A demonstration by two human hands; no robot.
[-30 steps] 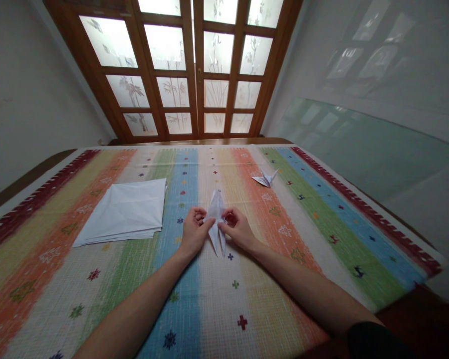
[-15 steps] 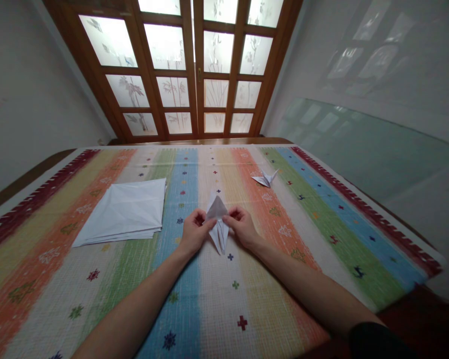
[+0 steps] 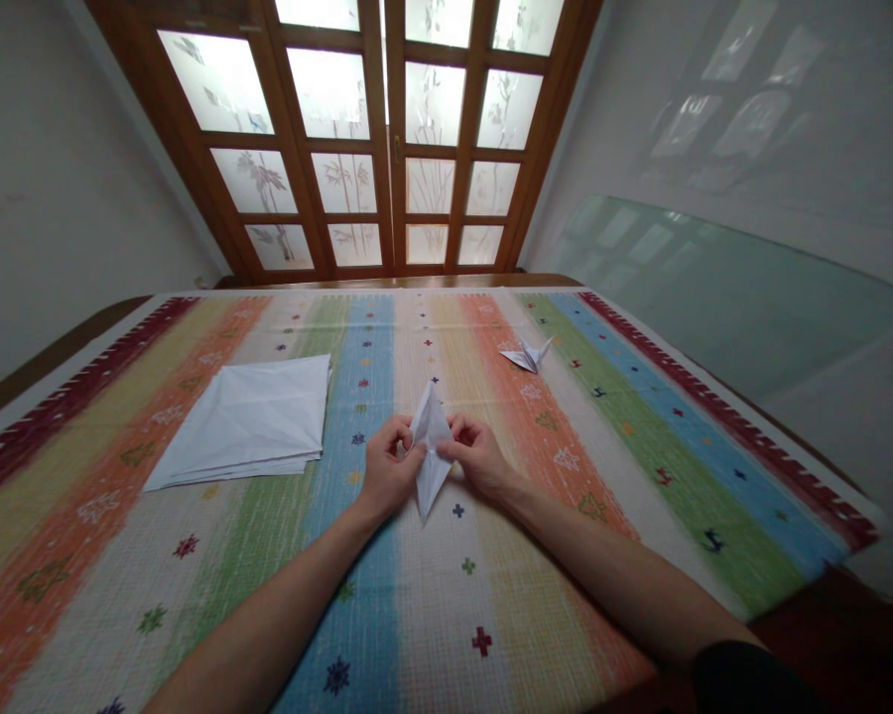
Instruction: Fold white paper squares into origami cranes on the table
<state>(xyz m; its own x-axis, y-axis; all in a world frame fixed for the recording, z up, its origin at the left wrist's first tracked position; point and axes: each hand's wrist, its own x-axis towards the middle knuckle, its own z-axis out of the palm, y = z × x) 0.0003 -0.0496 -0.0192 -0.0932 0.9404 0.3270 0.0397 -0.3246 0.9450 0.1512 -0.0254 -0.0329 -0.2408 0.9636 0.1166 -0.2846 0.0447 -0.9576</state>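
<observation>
A folded white paper (image 3: 432, 426), long and diamond-shaped with a point at each end, is held between my two hands over the middle of the cloth. My left hand (image 3: 393, 464) pinches its left edge, thumb on top near the middle crease. On the other side my right hand (image 3: 480, 454) grips the right edge, with its thumb on the paper's centre too. The fingers behind the paper are partly hidden. Farther off to the right, a finished-looking folded paper crane (image 3: 527, 354) rests on the cloth, touched by neither hand.
To the left lies a stack of white paper sheets (image 3: 257, 416). A striped tablecloth (image 3: 446, 615) covers the table, whose brown rim (image 3: 66, 342) shows at the far left. Beyond stand wooden doors (image 3: 394, 238) with frosted panes; a glossy wall (image 3: 751, 149) runs along the right.
The folded paper's near flap has gone from a grey triangle over split narrow points to one long smooth diamond. Both hands stay in nearly the same place, still pinching it.
</observation>
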